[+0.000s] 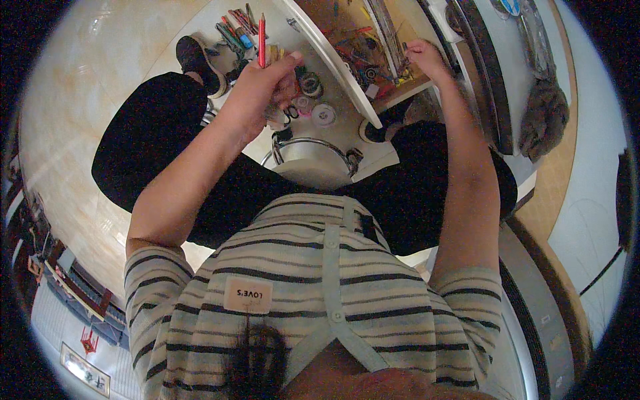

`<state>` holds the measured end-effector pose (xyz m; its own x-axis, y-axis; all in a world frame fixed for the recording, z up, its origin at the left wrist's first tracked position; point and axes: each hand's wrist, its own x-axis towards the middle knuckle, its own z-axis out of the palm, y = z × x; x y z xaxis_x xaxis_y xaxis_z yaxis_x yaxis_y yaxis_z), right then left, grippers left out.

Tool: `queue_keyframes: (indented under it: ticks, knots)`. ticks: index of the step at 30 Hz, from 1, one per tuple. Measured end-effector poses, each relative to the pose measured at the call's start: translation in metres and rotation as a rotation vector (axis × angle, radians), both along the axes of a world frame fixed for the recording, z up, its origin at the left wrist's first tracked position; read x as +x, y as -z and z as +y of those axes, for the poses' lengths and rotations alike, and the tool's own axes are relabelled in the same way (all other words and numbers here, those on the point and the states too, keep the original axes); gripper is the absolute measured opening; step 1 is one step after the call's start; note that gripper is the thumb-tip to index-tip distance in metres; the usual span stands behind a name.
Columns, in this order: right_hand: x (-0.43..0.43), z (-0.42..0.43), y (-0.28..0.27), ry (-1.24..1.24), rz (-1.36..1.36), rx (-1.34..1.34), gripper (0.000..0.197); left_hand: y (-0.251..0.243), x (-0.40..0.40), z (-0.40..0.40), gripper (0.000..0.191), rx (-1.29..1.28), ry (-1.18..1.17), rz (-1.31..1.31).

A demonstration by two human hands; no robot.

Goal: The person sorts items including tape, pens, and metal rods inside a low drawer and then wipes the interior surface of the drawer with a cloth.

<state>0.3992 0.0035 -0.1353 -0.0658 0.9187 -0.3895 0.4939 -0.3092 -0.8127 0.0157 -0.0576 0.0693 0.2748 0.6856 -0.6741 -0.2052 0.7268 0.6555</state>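
Note:
My left hand (270, 85) is raised above the floor, holding a red pencil (262, 42) that points up; other items in the palm are partly hidden. Beneath and beside it lie rolls of tape (324, 115), a dark-rimmed roll (310, 84) and the black handles of scissors (290, 114). Farther off is a bunch of pens and markers (240, 31). My right hand (422, 57) reaches into an open drawer (405, 95) of mixed small things, its fingertips pinching a small dark item (405, 46) that I cannot identify.
The white drawer front (345, 65) stands between my hands. A round stool or container with a metal rim (315, 165) is between my legs. My shoes (192, 55) are near the loose things on the floor. A dark furry item (546, 117) lies at the right.

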Motion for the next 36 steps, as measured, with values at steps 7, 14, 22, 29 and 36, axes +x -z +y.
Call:
queue_keyframes:
  ticks: [7,14,22,29,36]
  knots:
    - [-0.032,0.01,-0.047,-0.206,-0.455,0.258,0.022,0.008,-0.001,-0.002,0.014,0.038,-0.007,-0.115]
    - [-0.113,0.001,-0.16,-0.052,0.053,0.145,0.022,0.019,0.006,0.007,0.023,0.195,0.111,0.107]
    - [-0.168,-0.013,-0.207,-0.121,0.29,0.071,0.026,0.008,0.021,0.007,0.022,0.197,0.199,-0.129]
    - [-0.156,-0.01,-0.181,0.132,0.398,0.053,0.022,0.006,0.004,0.008,0.03,0.194,0.243,-0.199]
    - [-0.105,-0.037,-0.062,-0.133,-0.25,0.207,0.022,0.014,-0.012,0.011,0.03,0.186,0.205,-0.2]
